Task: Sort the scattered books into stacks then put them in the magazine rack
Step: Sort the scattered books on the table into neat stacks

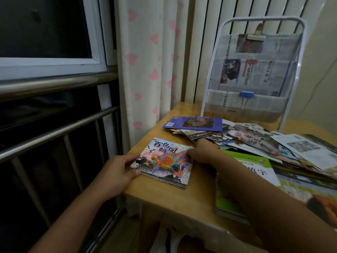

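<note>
Glossy thin picture-book stack near the table's front-left corner, well short of the magazine rack. Left hand pinches its left edge, right hand grips its right. Light, floppy, likely slippery; hold both side edges.

Small stack of books lay on the table, near its front left corner. Behind and right of the stack, scattered books in a heap. Magazine rack stood behind that heap. Right of the stack, larger books. Left of the stack, beyond the table's edge, railing.
</note>
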